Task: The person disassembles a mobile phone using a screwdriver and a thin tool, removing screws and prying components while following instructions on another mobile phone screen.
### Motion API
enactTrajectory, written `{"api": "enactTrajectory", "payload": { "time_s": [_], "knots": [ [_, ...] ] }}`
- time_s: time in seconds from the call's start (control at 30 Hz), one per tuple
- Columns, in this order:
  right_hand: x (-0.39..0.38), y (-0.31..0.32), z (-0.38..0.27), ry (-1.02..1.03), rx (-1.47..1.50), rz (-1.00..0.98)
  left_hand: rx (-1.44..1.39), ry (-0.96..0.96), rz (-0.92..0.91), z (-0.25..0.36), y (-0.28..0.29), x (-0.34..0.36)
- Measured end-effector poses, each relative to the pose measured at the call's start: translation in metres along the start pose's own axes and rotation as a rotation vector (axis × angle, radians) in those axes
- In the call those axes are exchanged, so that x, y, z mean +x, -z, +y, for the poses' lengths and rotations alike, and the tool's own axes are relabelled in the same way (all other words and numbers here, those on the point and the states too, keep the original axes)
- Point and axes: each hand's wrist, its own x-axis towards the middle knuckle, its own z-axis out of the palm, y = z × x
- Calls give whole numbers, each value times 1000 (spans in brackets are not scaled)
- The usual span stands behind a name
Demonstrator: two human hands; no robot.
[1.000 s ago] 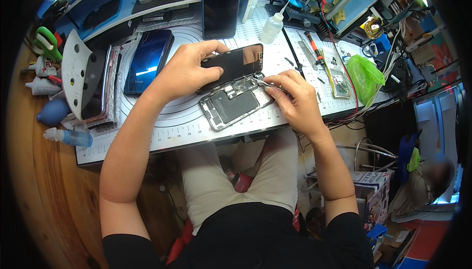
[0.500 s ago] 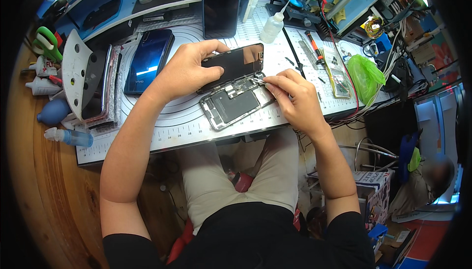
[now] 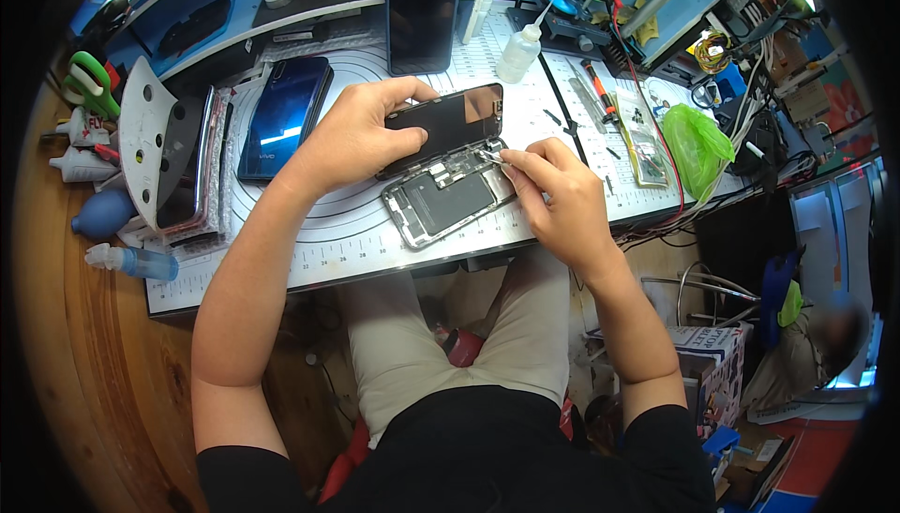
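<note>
An opened phone body (image 3: pixel 441 203) lies on the white mat with its dark battery and metal brackets exposed. Above its far edge, the detached-side screen panel (image 3: pixel 459 122) stands tilted up, its inner face toward me. My left hand (image 3: pixel 361 133) grips that panel by its left end, thumb on the inner face and fingers behind. Pinched in my right hand (image 3: pixel 562 189) is a pair of metal tweezers (image 3: pixel 494 156), mostly covered by the fingers. Their tips are at the far right corner of the phone body, by the panel's lower edge. Whether they hold a part is too small to tell.
A blue phone (image 3: pixel 284 119) lies to the left, beside stacked phones (image 3: pixel 187 166). Another phone (image 3: pixel 422 16) stands upright at the back. A dropper bottle (image 3: pixel 519 53), a screwdriver (image 3: pixel 600 91) and a green plastic bag (image 3: pixel 697 150) are to the right. The mat's front edge is close.
My right hand has turned slightly and shifted a little, its fingers bunched more upright around the tweezers. My left hand and the screen panel stay almost in place.
</note>
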Motion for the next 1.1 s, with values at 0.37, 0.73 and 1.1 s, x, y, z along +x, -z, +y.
{"api": "enactTrajectory", "payload": {
  "time_s": [0.37,0.73,1.1],
  "knots": [
    [-9,-9,-17,-96,78,73,3,-15,-3,3,-1,0],
    [-10,-14,-25,-177,169,74,12,-10,2,0,0,1],
    [-7,-15,-33,-224,117,59,3,-94,61,-7,-3,3]
  ]
}}
